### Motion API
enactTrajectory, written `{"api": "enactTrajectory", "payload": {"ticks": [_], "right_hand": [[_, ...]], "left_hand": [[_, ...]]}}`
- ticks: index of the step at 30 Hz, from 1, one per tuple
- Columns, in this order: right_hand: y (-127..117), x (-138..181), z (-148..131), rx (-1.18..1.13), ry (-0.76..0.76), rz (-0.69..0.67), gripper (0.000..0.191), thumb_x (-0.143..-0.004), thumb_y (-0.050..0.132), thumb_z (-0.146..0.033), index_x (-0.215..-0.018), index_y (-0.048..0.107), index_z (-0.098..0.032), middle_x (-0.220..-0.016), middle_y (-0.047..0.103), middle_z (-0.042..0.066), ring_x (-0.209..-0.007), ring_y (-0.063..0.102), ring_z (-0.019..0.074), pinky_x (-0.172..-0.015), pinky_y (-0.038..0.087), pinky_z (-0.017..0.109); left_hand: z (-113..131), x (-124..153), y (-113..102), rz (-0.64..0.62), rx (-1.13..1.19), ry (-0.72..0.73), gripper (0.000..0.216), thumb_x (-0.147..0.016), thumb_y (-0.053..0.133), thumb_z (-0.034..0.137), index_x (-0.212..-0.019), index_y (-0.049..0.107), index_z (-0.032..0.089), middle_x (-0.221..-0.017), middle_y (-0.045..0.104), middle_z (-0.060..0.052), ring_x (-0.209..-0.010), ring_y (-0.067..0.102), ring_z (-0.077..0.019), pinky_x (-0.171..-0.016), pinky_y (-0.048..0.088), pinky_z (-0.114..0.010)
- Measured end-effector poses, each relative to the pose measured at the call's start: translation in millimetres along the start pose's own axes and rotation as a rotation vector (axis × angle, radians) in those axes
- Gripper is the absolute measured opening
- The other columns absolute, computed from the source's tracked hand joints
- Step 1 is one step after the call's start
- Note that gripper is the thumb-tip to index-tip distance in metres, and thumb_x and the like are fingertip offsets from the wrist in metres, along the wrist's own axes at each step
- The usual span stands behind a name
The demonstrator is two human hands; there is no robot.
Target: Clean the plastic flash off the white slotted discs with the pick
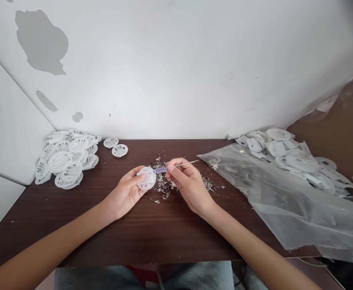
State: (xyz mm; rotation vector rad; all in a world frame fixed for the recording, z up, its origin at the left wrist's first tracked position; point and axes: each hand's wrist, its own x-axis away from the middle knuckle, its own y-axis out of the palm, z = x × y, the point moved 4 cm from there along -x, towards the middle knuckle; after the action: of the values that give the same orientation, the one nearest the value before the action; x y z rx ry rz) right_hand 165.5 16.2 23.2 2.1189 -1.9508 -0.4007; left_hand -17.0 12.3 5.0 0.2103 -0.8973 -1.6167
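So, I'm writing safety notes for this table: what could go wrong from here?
The right hand holds the screwdriver handle-first by the white disc, so a slip might knock the left hand. Its metal shaft points toward the plastic bag's side and could snag it. Loose scraps nearby might scatter.

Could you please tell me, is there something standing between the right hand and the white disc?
Only a purple handle, held in the right hand: its end reaches the edge of the white disc, touching or nearly so. Small loose pieces lie on the table below, not in the way.
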Motion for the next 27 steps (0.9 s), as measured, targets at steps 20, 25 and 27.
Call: {"api": "enactTrajectory", "payload": {"ticks": [20, 25, 27], "right_hand": [[13.4, 13.4, -7.3, 0.697, -0.399, -0.213, 0.017, -0.102, 0.062, -0.033, -0.111, 0.075, -0.027, -0.107, 0.079, 0.005, -0.098, 0.074, 0.0232, -0.089, 0.057, 0.039], [12.8, 14.7, -5.5, 0.712, -0.502, -0.186, 0.018, -0.100, 0.065, -0.029, -0.113, 0.077, -0.028, -0.107, 0.081, 0.006, -0.097, 0.076, 0.0237, -0.088, 0.060, 0.040], [12.6, 15.3, -5.6, 0.700, -0.514, -0.188, 0.019, -0.100, 0.066, -0.029, -0.114, 0.078, -0.029, -0.107, 0.081, 0.005, -0.096, 0.076, 0.0235, -0.087, 0.061, 0.040]], "left_hand": [[0.9, 4.0, -2.0, -0.042, -0.185, 0.146, 0.033, -0.077, 0.090, 0.021, -0.101, 0.067, 0.019, -0.099, 0.072, -0.002, -0.091, 0.066, -0.0136, -0.084, 0.052, -0.027], [1.0, 3.8, -3.0, -0.034, -0.211, 0.160, 0.035, -0.077, 0.090, 0.023, -0.102, 0.066, 0.019, -0.100, 0.072, -0.002, -0.091, 0.066, -0.0135, -0.085, 0.053, -0.027], [1.3, 3.6, -2.9, -0.025, -0.211, 0.164, 0.035, -0.077, 0.090, 0.023, -0.101, 0.066, 0.019, -0.100, 0.072, -0.002, -0.091, 0.066, -0.0140, -0.085, 0.053, -0.027]]}}
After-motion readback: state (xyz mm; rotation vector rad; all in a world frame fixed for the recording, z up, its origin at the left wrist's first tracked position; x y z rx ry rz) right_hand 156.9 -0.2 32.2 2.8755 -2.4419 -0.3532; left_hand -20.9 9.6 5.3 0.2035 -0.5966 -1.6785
